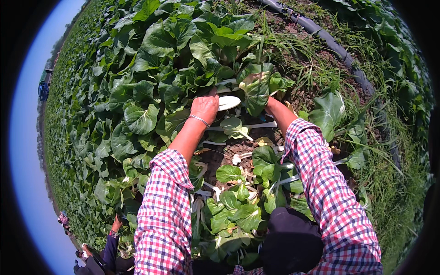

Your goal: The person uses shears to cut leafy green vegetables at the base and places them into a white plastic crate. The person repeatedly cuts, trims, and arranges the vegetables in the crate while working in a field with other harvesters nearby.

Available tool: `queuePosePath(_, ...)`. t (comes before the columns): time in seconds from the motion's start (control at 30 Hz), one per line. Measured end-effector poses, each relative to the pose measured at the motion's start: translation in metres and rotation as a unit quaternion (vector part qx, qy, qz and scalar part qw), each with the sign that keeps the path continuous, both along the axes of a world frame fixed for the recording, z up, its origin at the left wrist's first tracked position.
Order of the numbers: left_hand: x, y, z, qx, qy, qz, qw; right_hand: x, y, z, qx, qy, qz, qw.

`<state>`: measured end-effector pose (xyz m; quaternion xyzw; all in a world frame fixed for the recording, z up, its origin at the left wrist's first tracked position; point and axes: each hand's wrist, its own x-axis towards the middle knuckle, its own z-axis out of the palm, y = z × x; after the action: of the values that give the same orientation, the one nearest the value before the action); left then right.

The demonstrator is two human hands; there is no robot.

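Note:
My left hand (pixel 206 106) reaches in at the edge of the standing leafy greens, its fingers mostly hidden by stalks and leaves. Against its right side lies a broad white leaf stalk (pixel 229 102); whether the fingers grip it is not clear. My right hand (pixel 271 105) is under a large green leaf (pixel 256 90) with a yellowed part, and its fingers are hidden. A small bit of something blue shows beside that hand. Below the hands, cut leaves with white stalks (pixel 263 125) lie on brown soil.
Dense leafy plants (pixel 117 103) fill the left and top. A dark hose (pixel 325 36) curves through grass at the right. Loose leaves (pixel 240 213) cover the ground near my dark-clad knee (pixel 292 237). At lower left, a co-worker's hand (pixel 117 223) reaches into the plants.

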<state>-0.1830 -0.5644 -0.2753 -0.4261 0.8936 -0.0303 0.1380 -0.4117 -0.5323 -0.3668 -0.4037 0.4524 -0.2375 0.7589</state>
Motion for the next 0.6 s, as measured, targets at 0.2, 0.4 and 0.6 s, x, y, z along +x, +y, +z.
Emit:
queuePosePath(0.2, 0.025, 0.022, 0.019, -0.065, 0.137, -0.045, 0.987, 0.005, 0.051, 0.001, 0.093, -0.002, 0.004, 0.996)
queuePosePath(0.4, 0.054, 0.101, 0.082, -0.081, 0.332, -0.002, 0.94, 0.006, 0.123, 0.011, 0.144, -0.07, -0.126, 0.979)
queuePosePath(0.6, 0.063, 0.171, 0.129, 0.061, 0.53, 0.209, 0.82, 0.0, 0.138, 0.071, 0.101, -0.193, -0.288, 0.932)
